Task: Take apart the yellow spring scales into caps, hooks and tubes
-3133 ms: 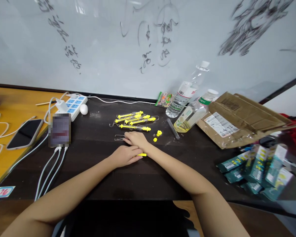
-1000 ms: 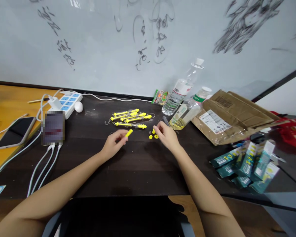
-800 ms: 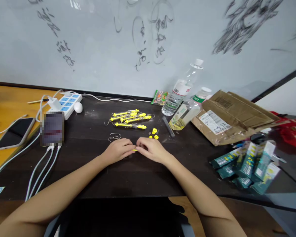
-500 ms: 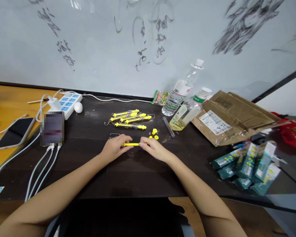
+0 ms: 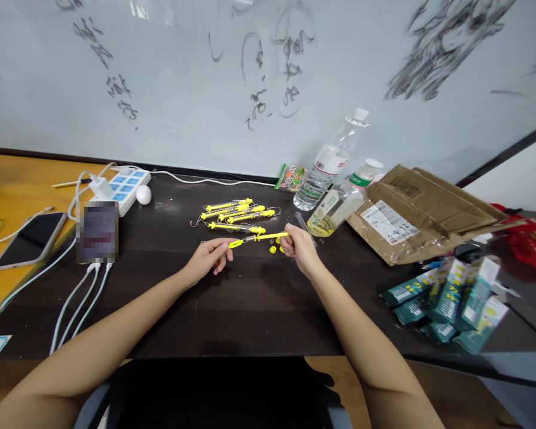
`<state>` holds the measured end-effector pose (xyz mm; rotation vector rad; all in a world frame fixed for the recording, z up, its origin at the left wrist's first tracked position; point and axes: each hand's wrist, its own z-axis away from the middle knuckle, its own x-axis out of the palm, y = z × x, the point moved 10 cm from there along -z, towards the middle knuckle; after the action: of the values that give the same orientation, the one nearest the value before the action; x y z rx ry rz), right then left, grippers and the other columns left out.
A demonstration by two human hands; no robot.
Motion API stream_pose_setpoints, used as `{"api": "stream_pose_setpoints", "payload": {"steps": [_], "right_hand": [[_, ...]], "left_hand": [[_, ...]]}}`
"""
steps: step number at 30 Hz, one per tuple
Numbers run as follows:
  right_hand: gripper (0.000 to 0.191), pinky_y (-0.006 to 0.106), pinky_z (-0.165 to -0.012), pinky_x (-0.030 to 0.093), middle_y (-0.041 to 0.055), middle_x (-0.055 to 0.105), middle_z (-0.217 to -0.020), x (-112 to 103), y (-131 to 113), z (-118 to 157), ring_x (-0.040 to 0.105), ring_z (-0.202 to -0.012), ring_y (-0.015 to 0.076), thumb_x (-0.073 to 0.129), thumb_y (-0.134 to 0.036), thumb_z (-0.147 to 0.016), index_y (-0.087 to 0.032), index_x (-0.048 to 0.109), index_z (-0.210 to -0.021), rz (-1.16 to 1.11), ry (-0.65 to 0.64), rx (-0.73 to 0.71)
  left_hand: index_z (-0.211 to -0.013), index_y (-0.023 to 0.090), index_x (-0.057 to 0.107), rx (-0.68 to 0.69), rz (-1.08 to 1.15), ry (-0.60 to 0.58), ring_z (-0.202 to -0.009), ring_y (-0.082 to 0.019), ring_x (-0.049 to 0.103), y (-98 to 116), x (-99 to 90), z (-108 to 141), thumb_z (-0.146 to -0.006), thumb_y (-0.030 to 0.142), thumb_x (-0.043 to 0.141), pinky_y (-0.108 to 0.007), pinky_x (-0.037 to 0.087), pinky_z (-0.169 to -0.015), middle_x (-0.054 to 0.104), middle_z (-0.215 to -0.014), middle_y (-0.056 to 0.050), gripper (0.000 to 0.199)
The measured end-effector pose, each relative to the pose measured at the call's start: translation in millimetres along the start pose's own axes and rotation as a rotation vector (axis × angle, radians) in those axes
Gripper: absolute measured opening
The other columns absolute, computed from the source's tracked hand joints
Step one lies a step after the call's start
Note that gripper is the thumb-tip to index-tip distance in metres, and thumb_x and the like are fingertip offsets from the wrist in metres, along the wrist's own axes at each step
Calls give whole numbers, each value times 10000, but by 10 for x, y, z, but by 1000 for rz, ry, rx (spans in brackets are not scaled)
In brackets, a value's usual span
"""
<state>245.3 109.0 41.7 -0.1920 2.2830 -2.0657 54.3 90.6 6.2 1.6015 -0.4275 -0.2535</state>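
Desk of flat dark-brown board: working over it. Clamping left hand and right hand on opposite ends of slender yellow-and-clear plastic tube, holding it aloft, slightly aslant. Apparently drawing out or seating one end, direction unclear; likely calling next for straight alignment. Noting small yellow plastic caps near right hand.

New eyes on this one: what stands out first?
Probably the bright yellow rod-like device held between the left hand and the right hand, over the dark table. Just beyond it lies a cluster of yellow hooked tubes. Behind the table, the whiteboard carries black handwriting and, at upper right, a sketch.
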Motion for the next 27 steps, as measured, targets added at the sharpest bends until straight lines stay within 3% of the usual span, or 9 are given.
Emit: {"api": "stream_pose_setpoints", "payload": {"steps": [4,7,10,12,14,17,27], "right_hand": [[438,187,-359,130,-94,265,-435,-218,-7,-67,176,-369,51,499,-539,-820,-219,307,-591,-33,118,-7],[400,190,-375,165,-91,286,-476,-627,-95,-85,217,-385,66,424,-555,-859,-223,340,-653,100,356,-122],[369,214,-454,257,-62,350,-538,-1011,-305,9,325,-466,93,378,-524,-892,-215,380,-691,532,632,-281],[309,235,-508,267,-28,430,-585,-1098,-368,20,408,-542,124,373,-452,-914,-199,458,-758,927,705,-271],[269,247,-528,251,11,513,-649,-1119,-343,-16,467,-604,146,369,-384,-925,-182,522,-835,1227,695,-204],[261,256,-537,247,62,595,-762,-1064,-296,-60,523,-690,165,374,-323,-921,-162,573,-870,1478,634,-151],[210,284,-610,350,138,660,-831,-794,-55,-156,598,-768,220,496,-268,-828,-138,657,-796,1719,317,13]], "left_hand": [[-1187,152,568,-10,-2,36,-424,-30,455,16,-40,7,-846,433,569,-144,335,-346,602,-779,-16,442],[-1193,160,549,-1,-62,67,-434,-39,468,-3,-91,2,-848,431,561,-150,349,-358,617,-787,-18,438],[-1158,157,558,12,-191,61,-400,-41,433,-23,-91,9,-877,426,502,-160,337,-369,607,-708,6,393],[-1120,165,581,31,-355,38,-386,-46,407,-4,-52,30,-904,394,449,-168,339,-399,578,-617,35,341],[-1081,186,609,85,-563,9,-430,-63,445,62,13,63,-920,343,412,-179,372,-468,566,-581,45,300],[-1053,216,637,191,-829,-23,-563,-97,542,181,119,115,-912,282,403,-207,419,-591,620,-653,31,281],[-1104,231,623,321,-1049,-13,-760,-148,628,246,153,133,-924,274,400,-283,473,-766,693,-960,-18,290]]}}
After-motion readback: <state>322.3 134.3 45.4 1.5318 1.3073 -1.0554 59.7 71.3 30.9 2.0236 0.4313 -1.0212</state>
